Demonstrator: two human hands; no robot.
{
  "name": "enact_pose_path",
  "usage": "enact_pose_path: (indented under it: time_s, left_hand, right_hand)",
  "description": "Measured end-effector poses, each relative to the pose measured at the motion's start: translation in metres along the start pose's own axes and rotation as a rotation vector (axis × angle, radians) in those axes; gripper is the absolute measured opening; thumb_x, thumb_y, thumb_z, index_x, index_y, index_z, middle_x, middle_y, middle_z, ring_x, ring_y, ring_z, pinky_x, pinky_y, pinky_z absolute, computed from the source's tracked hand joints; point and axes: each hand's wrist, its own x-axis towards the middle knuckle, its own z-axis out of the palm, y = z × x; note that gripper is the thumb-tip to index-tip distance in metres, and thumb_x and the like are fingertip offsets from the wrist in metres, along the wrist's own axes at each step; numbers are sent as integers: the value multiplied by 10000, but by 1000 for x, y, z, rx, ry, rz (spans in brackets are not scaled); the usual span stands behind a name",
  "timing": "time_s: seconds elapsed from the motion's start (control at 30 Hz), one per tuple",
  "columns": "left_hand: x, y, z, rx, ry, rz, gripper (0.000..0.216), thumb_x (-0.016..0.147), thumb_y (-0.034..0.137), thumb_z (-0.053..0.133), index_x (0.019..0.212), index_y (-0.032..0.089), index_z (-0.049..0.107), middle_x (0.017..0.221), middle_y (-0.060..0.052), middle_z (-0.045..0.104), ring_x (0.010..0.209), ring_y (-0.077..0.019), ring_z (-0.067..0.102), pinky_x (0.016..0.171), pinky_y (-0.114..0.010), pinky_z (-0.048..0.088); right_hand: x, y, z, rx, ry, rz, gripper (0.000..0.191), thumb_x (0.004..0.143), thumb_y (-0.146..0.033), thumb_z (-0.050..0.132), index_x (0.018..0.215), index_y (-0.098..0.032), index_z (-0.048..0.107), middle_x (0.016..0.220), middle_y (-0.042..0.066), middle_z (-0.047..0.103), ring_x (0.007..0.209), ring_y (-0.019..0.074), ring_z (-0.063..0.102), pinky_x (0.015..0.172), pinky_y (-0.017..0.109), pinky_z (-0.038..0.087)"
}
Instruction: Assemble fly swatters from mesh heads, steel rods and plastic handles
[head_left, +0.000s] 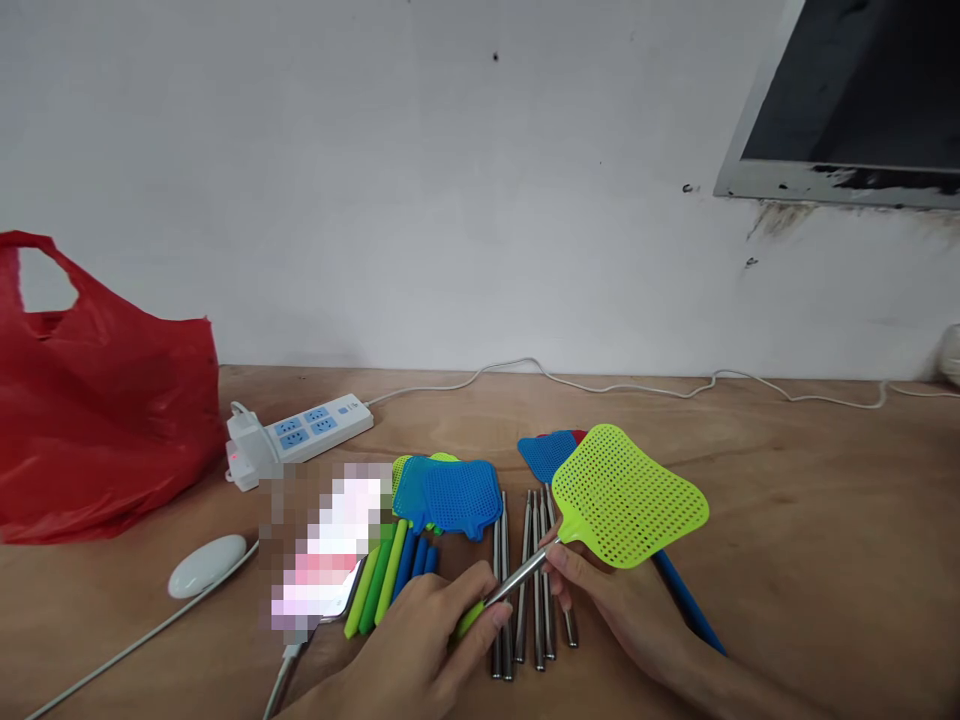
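Observation:
A yellow-green fly swatter [630, 495] with a metal rod is held in both hands above the table. My left hand [442, 635] is closed around its green grip, where the rod goes in. Near the swatter head, my right hand [581, 580] pinches the rod's upper end. Beneath the hands lie several metal rods [538, 620] side by side. Left of these are green and blue handle grips [386, 575], partly covered by my left hand. Behind them rests a pile of blue and green swatter heads [461, 495]. A blue swatter head [546, 455] and a bit of red show behind the held one.
At left are a red plastic bag [112, 400], a white power strip [319, 425], a white mouse [208, 566] and a blurred, lit phone [330, 560] with a cable. A blue handle [690, 605] lies behind my right forearm. A white cord runs along the wall.

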Motion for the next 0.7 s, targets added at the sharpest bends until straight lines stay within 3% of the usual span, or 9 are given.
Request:
enact_pose_path:
  time_s: [0.2, 0.4, 0.7]
  left_hand:
    - [4, 2, -3, -3, 0, 10, 394, 1053, 438, 312, 787, 238, 524, 712, 16, 636, 650, -170, 591, 600, -275, 381]
    - [8, 5, -5, 55, -23, -2, 401, 1043, 417, 285, 807, 234, 553, 721, -19, 656, 653, -193, 606, 594, -288, 394]
    - [3, -3, -25, 95, -127, -76, 409, 1053, 434, 288, 815, 229, 551, 758, 1, 621, 729, -191, 580, 649, -281, 370]
  right_hand:
    - [0, -7, 5, 16, -8, 2, 310, 738, -498, 801, 831, -211, 727, 637, 4, 645, 575, 153, 584, 545, 277, 479]
    - [3, -1, 6, 127, 24, 29, 316, 701, -480, 839, 792, -206, 712, 636, -4, 625, 552, 134, 554, 504, 254, 449]
    - [18, -19, -20, 221, 218, 76, 374, 533, -443, 938, 693, -192, 713, 616, -11, 600, 557, 126, 503, 492, 248, 418]
